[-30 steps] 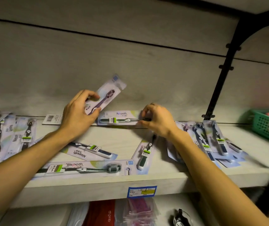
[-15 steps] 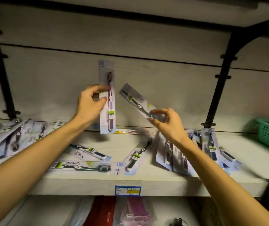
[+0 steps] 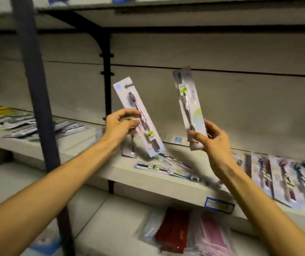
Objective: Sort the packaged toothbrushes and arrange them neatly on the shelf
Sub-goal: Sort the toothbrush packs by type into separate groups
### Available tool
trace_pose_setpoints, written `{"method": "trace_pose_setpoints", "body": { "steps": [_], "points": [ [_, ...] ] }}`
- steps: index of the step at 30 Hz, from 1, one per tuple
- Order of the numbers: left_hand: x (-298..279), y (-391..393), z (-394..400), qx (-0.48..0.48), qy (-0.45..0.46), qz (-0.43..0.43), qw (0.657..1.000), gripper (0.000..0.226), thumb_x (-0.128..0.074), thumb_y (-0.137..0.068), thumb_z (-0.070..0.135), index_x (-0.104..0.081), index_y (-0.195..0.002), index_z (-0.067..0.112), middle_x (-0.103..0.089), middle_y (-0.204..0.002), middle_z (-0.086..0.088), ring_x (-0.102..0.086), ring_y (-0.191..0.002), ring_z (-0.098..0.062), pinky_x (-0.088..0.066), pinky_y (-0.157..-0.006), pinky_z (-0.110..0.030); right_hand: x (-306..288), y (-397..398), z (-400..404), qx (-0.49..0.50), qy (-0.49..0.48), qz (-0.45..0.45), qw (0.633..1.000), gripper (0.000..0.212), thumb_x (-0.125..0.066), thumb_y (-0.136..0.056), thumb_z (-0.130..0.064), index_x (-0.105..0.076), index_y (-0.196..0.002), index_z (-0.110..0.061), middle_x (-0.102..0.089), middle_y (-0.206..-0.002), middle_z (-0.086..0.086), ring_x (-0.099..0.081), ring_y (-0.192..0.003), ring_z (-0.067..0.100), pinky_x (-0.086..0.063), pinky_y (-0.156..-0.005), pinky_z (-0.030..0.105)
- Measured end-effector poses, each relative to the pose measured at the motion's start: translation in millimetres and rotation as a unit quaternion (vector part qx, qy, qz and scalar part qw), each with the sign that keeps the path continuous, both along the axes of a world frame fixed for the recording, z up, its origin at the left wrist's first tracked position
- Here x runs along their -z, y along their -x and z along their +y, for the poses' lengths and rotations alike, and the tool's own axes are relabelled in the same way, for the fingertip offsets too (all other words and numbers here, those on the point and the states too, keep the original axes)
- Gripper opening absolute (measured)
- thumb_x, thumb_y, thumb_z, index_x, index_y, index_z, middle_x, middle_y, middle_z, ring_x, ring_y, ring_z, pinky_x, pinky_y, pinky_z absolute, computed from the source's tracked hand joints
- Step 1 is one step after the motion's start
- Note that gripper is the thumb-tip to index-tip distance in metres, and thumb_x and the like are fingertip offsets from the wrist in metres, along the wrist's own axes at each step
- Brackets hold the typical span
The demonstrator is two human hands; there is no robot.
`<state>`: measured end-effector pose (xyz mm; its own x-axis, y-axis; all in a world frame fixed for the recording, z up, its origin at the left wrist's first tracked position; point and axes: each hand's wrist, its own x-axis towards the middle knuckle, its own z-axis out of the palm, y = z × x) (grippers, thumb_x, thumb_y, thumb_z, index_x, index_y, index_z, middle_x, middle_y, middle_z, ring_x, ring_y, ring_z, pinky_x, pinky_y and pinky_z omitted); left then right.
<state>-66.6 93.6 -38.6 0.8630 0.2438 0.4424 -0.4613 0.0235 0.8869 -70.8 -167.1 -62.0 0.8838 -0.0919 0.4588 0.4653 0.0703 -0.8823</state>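
My left hand (image 3: 119, 124) grips a packaged purple toothbrush (image 3: 138, 115) by its edge, held upright and tilted, above the shelf (image 3: 148, 183). My right hand (image 3: 210, 139) pinches the lower end of a packaged dark green toothbrush (image 3: 188, 102), also upright. Both packs are lifted clear of the shelf. Below them lie two loose packs (image 3: 168, 169) flat on the board. A row of several packs (image 3: 284, 180) lies side by side on the shelf at the right.
A dark metal upright (image 3: 37, 100) stands at the left, with a black bracket (image 3: 107, 71) behind it. More packets (image 3: 27, 124) lie on the left shelf section. Red and pink packaged goods (image 3: 185, 231) sit on the lower shelf. A blue price tag (image 3: 219, 205) marks the shelf edge.
Both hands lifted their packs off the shelf and turned them upright. The view swung left, so the metal upright and the left shelf section have come into sight.
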Motion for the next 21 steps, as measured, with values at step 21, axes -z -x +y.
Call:
{"method": "trace_pose_setpoints", "body": {
  "steps": [21],
  "points": [
    [26.5,82.9,396.0,-0.002,0.101,0.096,0.990,0.027,-0.065,-0.087,-0.008,-0.075,-0.091,0.016,-0.077,-0.087,-0.001,-0.075,-0.081,-0.015,-0.060,-0.065,-0.024,26.0,83.3,411.1,-0.100,0.135,-0.087,0.982,0.057,-0.073,-0.085,0.003,-0.048,-0.130,-0.022,-0.065,-0.125,-0.006,-0.065,-0.112,0.006,-0.057,-0.092,0.027]
  ]
}}
